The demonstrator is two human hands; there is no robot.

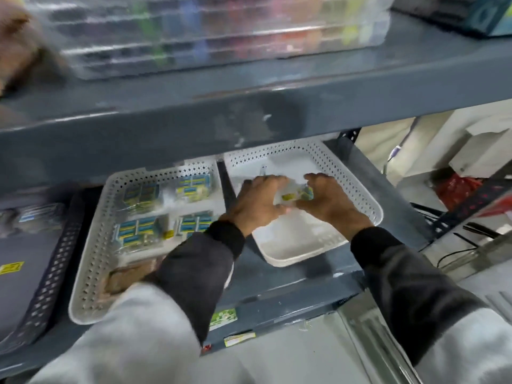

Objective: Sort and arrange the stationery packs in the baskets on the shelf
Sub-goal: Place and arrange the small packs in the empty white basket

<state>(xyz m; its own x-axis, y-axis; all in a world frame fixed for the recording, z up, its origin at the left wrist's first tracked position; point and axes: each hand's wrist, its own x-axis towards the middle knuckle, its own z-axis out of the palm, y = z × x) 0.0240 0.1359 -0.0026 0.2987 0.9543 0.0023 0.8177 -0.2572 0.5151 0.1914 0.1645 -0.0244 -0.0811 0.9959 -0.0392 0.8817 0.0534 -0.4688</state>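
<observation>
Two white perforated baskets stand side by side on the lower grey shelf. The left basket (91, 261) holds several clear packs with blue and yellow labels (137, 231). Over the right basket (357, 184), both hands grip one small clear pack with a yellow and green label (295, 194). My left hand (259, 202) holds its left end and my right hand (329, 200) holds its right end. The pack is blurred. Little else shows in the right basket, whose floor is mostly bare white.
A dark perforated basket (52, 267) with grey packs stands at the far left. The upper shelf's edge (249, 117) overhangs the baskets and carries clear pen cases (216, 31). A slotted metal upright (349, 137) and clutter with cables lie to the right.
</observation>
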